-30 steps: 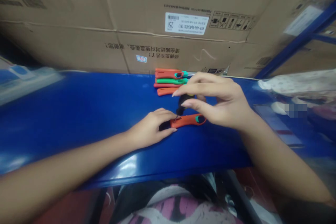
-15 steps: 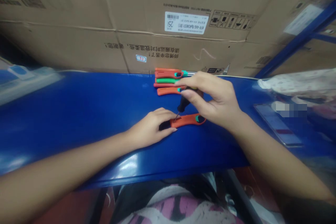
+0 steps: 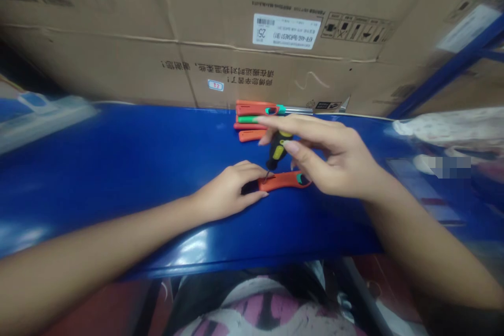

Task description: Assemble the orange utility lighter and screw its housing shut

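An orange utility lighter (image 3: 280, 182) with a green trigger lies on the blue surface. My left hand (image 3: 226, 193) pinches its left end between thumb and fingers. A screwdriver (image 3: 277, 153) with a black and yellow handle stands tilted over the lighter, its thin shaft reaching down to the handle near that end. Thumb and fingers of my right hand (image 3: 334, 160) are around the screwdriver's grip, with the index finger stretched out to the left. Behind my right hand lie several more lighters (image 3: 252, 108) side by side, orange, green and red, partly hidden. The tip contact is too small to tell.
A large cardboard box (image 3: 129, 63) stands along the back of the blue table (image 3: 118, 168). A phone (image 3: 425, 189) lies at the right, near a white patterned cloth (image 3: 444, 123). A clear plastic item (image 3: 51, 121) is at the left. A blue post (image 3: 441, 71) slants at right.
My right hand's grip on the screwdriver has shifted, showing more of its yellow handle, and the index finger is straighter. The view has moved slightly. My left hand and the lighter hold still.
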Demonstrator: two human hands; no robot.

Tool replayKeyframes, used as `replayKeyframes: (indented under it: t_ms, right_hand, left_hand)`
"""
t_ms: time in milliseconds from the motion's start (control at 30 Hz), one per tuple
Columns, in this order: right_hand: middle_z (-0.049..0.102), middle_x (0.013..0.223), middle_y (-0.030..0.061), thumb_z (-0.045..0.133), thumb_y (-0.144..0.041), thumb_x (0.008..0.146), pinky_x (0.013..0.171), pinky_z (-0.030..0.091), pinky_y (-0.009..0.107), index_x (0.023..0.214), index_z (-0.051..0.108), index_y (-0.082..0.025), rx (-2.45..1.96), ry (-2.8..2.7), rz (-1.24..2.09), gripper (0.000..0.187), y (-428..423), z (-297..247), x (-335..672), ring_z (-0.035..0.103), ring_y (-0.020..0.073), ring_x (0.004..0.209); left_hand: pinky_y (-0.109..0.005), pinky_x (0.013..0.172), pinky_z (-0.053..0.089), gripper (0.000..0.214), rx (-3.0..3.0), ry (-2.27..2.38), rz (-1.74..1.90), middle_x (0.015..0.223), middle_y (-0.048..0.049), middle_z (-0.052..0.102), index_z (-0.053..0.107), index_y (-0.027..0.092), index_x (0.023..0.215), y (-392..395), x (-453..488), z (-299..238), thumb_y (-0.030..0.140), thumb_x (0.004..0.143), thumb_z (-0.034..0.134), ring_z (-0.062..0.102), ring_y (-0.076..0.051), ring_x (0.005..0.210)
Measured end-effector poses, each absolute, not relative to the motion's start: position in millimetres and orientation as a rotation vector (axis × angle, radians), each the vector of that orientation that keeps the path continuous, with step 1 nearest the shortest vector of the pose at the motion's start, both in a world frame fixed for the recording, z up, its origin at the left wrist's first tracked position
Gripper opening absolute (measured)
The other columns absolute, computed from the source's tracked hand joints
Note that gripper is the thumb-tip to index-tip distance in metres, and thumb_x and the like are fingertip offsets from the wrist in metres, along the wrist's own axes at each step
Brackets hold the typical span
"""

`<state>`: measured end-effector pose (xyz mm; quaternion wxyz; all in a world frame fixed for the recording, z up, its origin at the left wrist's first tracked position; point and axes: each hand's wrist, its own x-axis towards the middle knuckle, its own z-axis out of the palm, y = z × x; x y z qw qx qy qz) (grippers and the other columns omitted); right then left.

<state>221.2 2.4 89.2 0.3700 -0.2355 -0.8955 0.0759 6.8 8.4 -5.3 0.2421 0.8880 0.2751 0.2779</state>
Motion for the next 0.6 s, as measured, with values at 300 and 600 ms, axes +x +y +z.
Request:
replayKeyframes:
  t_ms: [300,600]
  right_hand:
    - [0.074,0.109,0.0034,0.051,-0.025,0.101,0.092,0.058,0.035,0.130,0.067,-0.026,-0.617,-2.255,0.155,0.032,3.1,89.4,223.1,0.070,0.0168,0.099]
    - [0.073,0.103,0.0040,0.063,-0.032,0.096,0.089,0.058,0.034,0.120,0.073,-0.027,-0.600,-2.181,0.121,0.026,2.5,84.0,216.5,0.069,0.0173,0.094]
  left_hand:
    - [-0.041,0.096,0.054,0.032,2.415,0.763,0.788,0.113,-0.0100,0.073,0.068,0.017,0.122,9.7,6.1,-7.8,0.026,0.091,0.070,0.068,-0.025,0.106]
    - [-0.043,0.096,0.054,0.028,2.428,0.776,0.776,0.114,-0.0098,0.073,0.069,0.018,0.118,9.9,6.4,-7.6,0.025,0.090,0.070,0.068,-0.026,0.107]
